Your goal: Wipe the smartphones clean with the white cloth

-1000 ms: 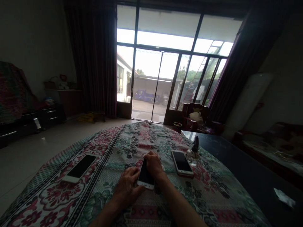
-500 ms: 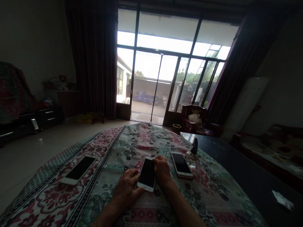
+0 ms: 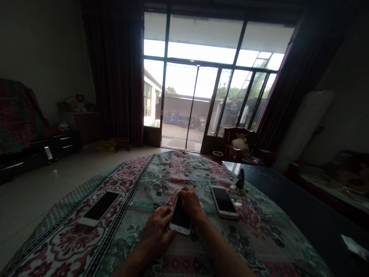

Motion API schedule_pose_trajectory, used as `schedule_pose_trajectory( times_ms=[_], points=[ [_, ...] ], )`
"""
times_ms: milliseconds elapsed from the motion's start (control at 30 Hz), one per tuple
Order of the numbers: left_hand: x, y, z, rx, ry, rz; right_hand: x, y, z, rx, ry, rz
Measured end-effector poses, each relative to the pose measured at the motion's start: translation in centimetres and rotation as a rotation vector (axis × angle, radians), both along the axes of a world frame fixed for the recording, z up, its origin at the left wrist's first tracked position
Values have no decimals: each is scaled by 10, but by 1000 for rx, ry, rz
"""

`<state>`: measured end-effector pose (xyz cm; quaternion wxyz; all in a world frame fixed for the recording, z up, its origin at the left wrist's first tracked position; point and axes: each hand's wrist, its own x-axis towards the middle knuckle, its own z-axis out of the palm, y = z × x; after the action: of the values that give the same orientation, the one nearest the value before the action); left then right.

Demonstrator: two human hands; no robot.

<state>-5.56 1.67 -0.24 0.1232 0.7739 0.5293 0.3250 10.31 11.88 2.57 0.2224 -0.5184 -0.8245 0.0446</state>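
A white smartphone (image 3: 181,222) with a dark screen lies face up on the patterned cloth in front of me. My left hand (image 3: 157,229) holds its left edge, the thumb at the lower corner and the fingers along the side. Over the upper part of the screen rests my right hand (image 3: 190,202), its fingers bunched and pressed down near the top edge. Whatever those fingers may hold is hidden. To the right, a second white phone (image 3: 225,202) lies on top of something reddish. Just behind it stands a clear spray bottle (image 3: 240,184) with a black head.
Another white smartphone (image 3: 100,207) lies on the left of the floral cloth (image 3: 138,238). A dark glossy tabletop (image 3: 276,192) borders the right side, with a whitish packet (image 3: 354,246) on it. Beyond are a wooden chair (image 3: 240,144) and glass doors (image 3: 181,107).
My right hand has moved left from the phone's upper right edge across the top of its screen. My left hand keeps its place on the phone. The view has shifted slightly.
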Motion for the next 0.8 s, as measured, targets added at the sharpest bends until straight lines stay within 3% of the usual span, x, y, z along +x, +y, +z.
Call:
schedule_pose_trajectory(
  times_ms=[300,400,500,800],
  points=[
    [2,0,3,-26,-58,16,6,-65,-4,-13,67,210],
    [2,0,4,-39,-67,30,6,-74,-3,-10,86,243],
    [3,0,5,-39,-68,27,6,-65,-1,-18,68,206],
    [2,0,4,-20,-64,32,5,6,0,-2,-21,14]
  ],
)
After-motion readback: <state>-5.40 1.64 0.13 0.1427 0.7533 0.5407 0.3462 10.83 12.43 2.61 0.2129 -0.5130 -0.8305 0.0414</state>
